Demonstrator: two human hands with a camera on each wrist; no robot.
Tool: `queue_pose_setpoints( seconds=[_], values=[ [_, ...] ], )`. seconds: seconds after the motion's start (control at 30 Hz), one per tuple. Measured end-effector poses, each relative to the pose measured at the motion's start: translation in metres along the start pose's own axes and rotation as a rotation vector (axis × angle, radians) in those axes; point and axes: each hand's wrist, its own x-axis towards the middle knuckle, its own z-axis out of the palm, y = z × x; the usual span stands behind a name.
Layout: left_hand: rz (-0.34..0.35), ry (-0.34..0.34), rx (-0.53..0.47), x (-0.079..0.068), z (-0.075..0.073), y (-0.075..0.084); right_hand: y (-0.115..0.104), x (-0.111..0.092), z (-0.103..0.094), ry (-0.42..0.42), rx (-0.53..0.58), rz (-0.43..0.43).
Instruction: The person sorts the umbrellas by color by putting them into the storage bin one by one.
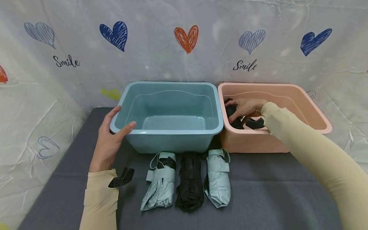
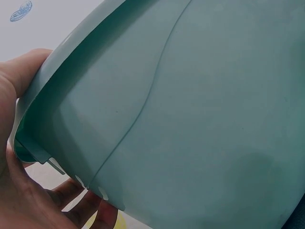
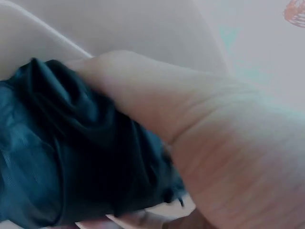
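My left hand (image 1: 107, 142) grips the left end of a blue plastic tub (image 1: 172, 131), thumb over the rim and fingers around the outer wall. In the left wrist view the fingertips show below the tub's wall (image 2: 200, 109). My right hand (image 1: 247, 107) reaches down into a pink plastic tub (image 1: 253, 142) at its left end. There it holds a black folded umbrella (image 1: 231, 110). Seen from the right wrist, the umbrella's bunched fabric (image 3: 86, 152) lies between thumb and fingers.
In front of the tubs lie a pale grey-green folded umbrella (image 1: 164, 182), a black folded umbrella (image 1: 190, 185) and another pale one (image 1: 218, 179), side by side on the dark grey tablecloth (image 1: 267, 195). A white sheet (image 1: 155, 41) printed with hearts hangs behind.
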Motion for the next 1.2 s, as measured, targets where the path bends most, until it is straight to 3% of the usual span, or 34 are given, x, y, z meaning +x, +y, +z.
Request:
queue_pose_setpoints(
  seconds=[0.2, 0.43, 0.63, 0.93, 1.2],
  values=[
    [0.006, -0.001, 0.004, 0.001, 0.003, 0.000, 0.000, 0.001, 0.006, -0.006, -0.014, 0.052],
    [0.011, 0.000, 0.004, 0.002, 0.007, 0.001, 0.000, 0.001, 0.002, 0.058, 0.049, -0.048],
    [0.004, -0.004, -0.002, 0.003, 0.010, 0.001, 0.001, -0.002, -0.003, 0.065, 0.035, -0.066],
    [-0.012, -0.004, 0.004, 0.003, 0.008, 0.002, -0.001, -0.028, -0.015, 0.051, 0.111, -0.175],
    [-0.025, 0.013, -0.009, 0.003, 0.004, 0.001, -0.008, -0.049, -0.010, 0.098, 0.131, -0.241]
  ],
)
